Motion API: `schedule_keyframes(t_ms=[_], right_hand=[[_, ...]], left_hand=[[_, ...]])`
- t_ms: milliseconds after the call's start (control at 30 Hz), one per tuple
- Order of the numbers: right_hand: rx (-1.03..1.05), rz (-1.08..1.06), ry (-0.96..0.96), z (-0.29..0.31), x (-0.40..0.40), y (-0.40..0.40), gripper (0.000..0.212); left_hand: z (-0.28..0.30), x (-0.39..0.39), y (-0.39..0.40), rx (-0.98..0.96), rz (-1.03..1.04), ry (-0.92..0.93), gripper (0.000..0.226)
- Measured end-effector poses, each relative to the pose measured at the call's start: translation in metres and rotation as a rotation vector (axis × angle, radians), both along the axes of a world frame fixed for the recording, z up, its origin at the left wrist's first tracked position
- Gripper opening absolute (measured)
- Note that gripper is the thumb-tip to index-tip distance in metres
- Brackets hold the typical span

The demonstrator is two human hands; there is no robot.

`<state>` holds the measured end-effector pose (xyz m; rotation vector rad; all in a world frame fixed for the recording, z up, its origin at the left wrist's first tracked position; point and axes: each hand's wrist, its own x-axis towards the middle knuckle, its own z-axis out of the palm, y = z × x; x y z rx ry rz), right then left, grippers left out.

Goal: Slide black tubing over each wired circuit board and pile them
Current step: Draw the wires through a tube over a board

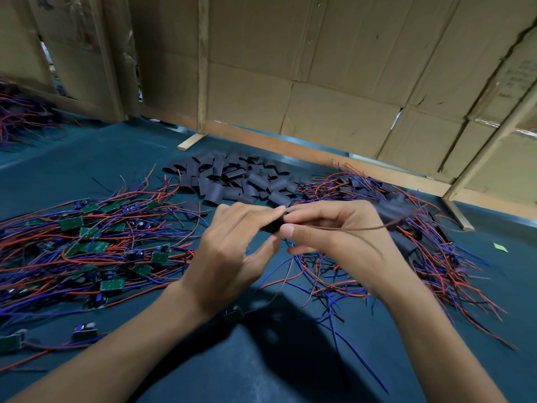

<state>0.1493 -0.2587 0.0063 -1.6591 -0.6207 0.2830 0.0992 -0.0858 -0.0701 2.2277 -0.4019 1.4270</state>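
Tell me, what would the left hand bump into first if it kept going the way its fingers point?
Probably the right hand. The left hand points at it, both pinching one short black tube between them. Depth is hard to judge.

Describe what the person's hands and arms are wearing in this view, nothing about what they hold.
Both the left hand and the right hand are bare: no gloves, rings or finger cots show. Both forearms are uncovered to the bottom of the frame, with no sleeve, watch or wrist strap in view. Fingernails are short and plain.

Faint writing on the cardboard wall [520,75] is unreadable.
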Motion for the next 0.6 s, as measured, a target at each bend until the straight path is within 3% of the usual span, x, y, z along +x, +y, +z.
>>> schedule_keyframes(t_ms=[133, 233, 267, 333, 400, 433, 500, 600], right_hand=[[0.003, -0.131, -0.106, 0.004, 0.006, -0.005, 0.013], [0.118, -0.214, -0.106, 0.023, 0.021, -0.03, 0.012], [0.165, -0.257, -0.09, 0.028, 0.028, -0.042, 0.014], [0.2, -0.386, -0.047, 0.034, 0.044, -0.065, 0.019], [0.124, -0.532, 0.016, 0.03, 0.06, -0.084, 0.021], [0.055, -0.599, 0.062, 0.026, 0.067, -0.094, 0.023], [-0.123, -0.707, 0.134, 0.022, 0.079, -0.11, 0.031], [-0.204, -0.825, 0.125, 0.028, 0.081, -0.124, 0.042]], left_hand=[[0.019, -0.002, 0.002, 0.025, -0.078, 0.152, 0.051], [0.05, 0.001, 0.027, -0.093, 0.033, 0.366, 0.064], [0.059, 0.003, 0.043, -0.061, 0.111, 0.508, 0.061], [0.074, 0.002, 0.074, 0.156, 0.253, 1.028, 0.055], [0.079, -0.005, 0.086, 0.433, 0.379, 1.563, 0.061], [0.076, -0.009, 0.088, 0.557, 0.419, 1.691, 0.057], [0.066, -0.012, 0.089, 0.647, 0.44, 1.672, 0.04], [0.062, -0.012, 0.088, 0.548, 0.423, 1.542, 0.025]])
